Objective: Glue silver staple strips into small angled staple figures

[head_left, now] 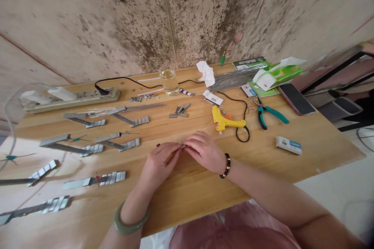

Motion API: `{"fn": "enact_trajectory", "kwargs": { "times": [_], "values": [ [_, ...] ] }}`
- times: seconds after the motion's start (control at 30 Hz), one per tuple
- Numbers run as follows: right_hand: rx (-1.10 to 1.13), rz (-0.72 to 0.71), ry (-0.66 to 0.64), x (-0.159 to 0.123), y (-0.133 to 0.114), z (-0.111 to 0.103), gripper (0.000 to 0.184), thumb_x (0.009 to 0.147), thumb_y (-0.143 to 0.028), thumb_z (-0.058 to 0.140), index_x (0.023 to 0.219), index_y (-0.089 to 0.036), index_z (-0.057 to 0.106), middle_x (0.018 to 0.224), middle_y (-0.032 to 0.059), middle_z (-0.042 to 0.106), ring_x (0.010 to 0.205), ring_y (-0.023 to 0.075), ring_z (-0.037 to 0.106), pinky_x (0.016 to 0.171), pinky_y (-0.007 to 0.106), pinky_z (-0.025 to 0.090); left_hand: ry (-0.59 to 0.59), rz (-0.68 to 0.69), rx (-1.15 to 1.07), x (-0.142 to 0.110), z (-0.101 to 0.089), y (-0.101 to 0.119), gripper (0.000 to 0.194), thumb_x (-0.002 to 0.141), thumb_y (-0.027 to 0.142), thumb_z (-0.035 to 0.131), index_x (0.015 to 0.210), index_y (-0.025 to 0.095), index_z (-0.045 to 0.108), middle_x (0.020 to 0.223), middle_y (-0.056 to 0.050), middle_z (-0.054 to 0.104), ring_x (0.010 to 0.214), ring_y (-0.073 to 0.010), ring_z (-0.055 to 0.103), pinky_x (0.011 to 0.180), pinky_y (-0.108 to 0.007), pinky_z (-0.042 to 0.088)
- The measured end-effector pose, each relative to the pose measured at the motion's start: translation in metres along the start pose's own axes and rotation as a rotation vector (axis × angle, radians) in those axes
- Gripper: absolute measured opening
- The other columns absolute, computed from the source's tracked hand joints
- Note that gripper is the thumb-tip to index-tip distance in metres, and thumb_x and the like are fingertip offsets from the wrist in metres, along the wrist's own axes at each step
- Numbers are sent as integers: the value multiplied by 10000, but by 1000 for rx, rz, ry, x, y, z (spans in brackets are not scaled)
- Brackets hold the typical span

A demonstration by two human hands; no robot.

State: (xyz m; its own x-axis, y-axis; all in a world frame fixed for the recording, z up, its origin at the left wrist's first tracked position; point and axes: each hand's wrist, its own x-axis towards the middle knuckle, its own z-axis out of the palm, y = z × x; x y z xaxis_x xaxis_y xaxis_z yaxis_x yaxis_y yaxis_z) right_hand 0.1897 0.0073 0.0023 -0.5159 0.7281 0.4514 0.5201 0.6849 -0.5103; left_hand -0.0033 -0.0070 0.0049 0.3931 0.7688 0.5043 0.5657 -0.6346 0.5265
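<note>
My left hand (162,161) and my right hand (204,151) meet fingertip to fingertip just over the wooden table. Between them they pinch a small greyish piece (183,146), mostly covered by the fingers, so its kind does not show. Beyond the hands lies a little pile of short grey metal strips (181,111). A yellow hot glue gun (226,120) rests on its side past my right hand. Left of my left hand lie several bent grey strip assemblies (109,179) with stepped, banded ends.
Teal-handled pliers (271,113), a phone (296,99), small white boxes (288,145) and a green tissue pack (280,74) lie to the right. A glass of pale liquid (169,81), a bundle of thin wires (233,79) and a power strip (84,99) stand along the wall.
</note>
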Motion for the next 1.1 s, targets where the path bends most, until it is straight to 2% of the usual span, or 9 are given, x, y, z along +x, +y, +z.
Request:
{"fn": "enact_trajectory", "kwargs": {
  "times": [0.57, 1.1],
  "values": [
    [-33, 2, -15, 0, -5, -4, 114, 927, -201, 511, 936, -176, 621, 887, 65, 667, 872, 207, 555, 802, 362, 447, -19, -53, 54, 2, -2, 7, 145, 863, 162, 557, 971, 203, 646, 869, -35, 732, 757, -143, 691, 701, -241, 550],
    [-48, -7, -1, 1, -7, -6, 121, 926, -184, 488, 922, -164, 608, 874, 73, 661, 863, 204, 548, 789, 362, 452, 28, -56, 69, 3, -2, 11, 116, 841, 146, 577, 918, 191, 651, 817, -21, 735, 711, -131, 690, 677, -219, 547]
  ]
}}
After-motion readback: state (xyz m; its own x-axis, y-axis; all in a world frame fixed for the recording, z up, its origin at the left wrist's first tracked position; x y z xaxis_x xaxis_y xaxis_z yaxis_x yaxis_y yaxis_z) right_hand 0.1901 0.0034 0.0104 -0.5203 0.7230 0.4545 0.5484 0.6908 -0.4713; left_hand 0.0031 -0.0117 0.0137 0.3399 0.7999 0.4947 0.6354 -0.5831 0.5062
